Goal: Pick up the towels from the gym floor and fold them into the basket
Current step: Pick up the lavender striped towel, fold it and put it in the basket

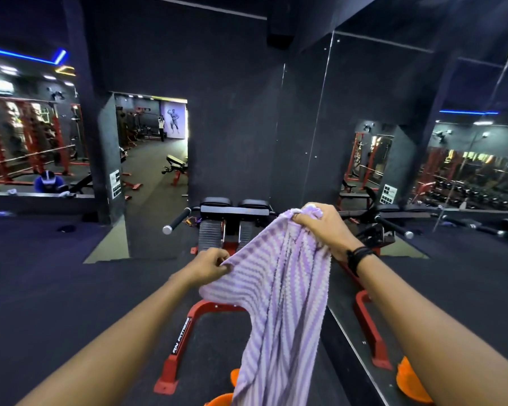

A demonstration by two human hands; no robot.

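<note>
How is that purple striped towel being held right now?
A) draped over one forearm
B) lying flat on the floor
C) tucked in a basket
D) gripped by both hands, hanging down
D: the right hand grips the top of the purple striped towel, the left hand pinches its edge, and the rest hangs down.

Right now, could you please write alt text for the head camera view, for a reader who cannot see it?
A person holds up a purple-and-white striped towel, the right hand gripping its top edge and the left hand pinching a lower edge. Behind it stands a red-framed gym machine on a dark floor beside wall mirrors; an orange object shows at the bottom edge.
</note>
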